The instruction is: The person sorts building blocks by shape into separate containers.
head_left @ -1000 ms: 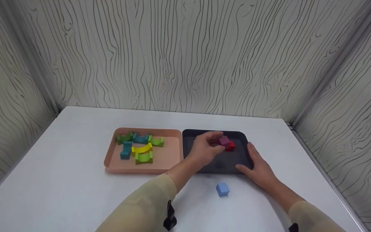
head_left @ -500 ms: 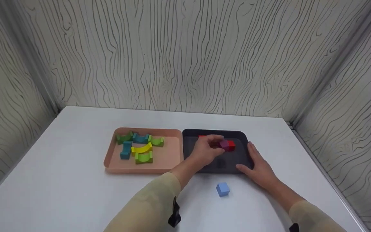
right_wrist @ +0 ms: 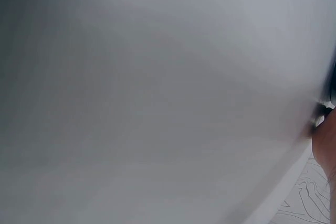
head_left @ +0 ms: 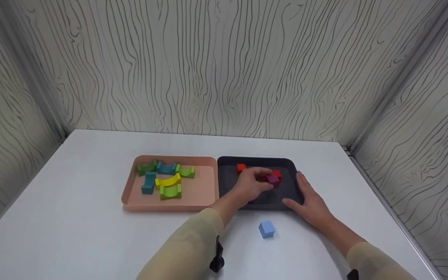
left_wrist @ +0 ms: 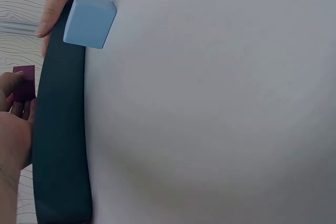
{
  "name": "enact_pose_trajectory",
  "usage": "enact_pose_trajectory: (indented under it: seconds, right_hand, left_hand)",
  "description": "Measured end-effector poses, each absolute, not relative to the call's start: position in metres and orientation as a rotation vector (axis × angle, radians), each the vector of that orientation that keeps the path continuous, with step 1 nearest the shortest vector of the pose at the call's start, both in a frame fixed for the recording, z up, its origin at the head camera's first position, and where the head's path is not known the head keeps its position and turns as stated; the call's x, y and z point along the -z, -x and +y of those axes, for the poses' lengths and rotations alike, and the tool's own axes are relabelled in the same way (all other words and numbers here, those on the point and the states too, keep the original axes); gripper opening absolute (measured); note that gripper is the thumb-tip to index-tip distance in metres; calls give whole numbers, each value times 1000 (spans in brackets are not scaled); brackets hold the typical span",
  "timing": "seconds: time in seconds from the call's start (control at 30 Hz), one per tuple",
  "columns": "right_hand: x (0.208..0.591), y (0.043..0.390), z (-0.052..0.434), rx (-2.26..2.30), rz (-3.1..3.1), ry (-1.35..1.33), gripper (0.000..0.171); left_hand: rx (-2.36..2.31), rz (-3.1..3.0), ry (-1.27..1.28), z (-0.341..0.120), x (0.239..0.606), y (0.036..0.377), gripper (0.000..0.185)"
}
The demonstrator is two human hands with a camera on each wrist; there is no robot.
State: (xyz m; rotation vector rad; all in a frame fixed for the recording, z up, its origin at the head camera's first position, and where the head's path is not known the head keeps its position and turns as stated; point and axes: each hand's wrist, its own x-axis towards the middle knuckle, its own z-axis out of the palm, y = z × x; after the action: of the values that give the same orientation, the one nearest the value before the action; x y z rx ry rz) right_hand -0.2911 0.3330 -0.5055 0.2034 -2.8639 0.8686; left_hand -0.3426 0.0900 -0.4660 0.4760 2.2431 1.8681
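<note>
In the head view my left hand [head_left: 250, 183] reaches over the dark tray [head_left: 255, 204], pinching a purple cube [head_left: 273, 180] between thumb and fingers. Just behind that cube is a red cube [head_left: 277, 173]; another red cube [head_left: 241, 168] lies near the tray's back left. The left wrist view also shows the purple cube [left_wrist: 26, 83] at the fingertips. My right hand [head_left: 313, 202] rests against the tray's right side, fingers along the outer wall and thumb at the front corner. Whether the purple cube touches the tray floor I cannot tell.
A pink tray [head_left: 204, 186] stands directly left of the dark one, holding several arched blocks, among them a yellow block [head_left: 168, 181] and a teal block [head_left: 149, 182]. A light blue cube [head_left: 266, 229] lies on the white table [head_left: 72, 233] in front of the dark tray.
My left hand has lowered the purple cube, bringing it slightly nearer the front, beside the red cube. The red cube at the back left has come into view. My right hand stays at the tray.
</note>
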Motion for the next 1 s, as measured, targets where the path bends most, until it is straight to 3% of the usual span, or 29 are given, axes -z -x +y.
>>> enact_pose_trajectory:
  seconds: [1.0]
  right_hand:
    - [502, 291, 332, -837, -2916, -168, 108]
  left_hand:
    - [-1675, 2327, -368, 102, 477, 358, 37]
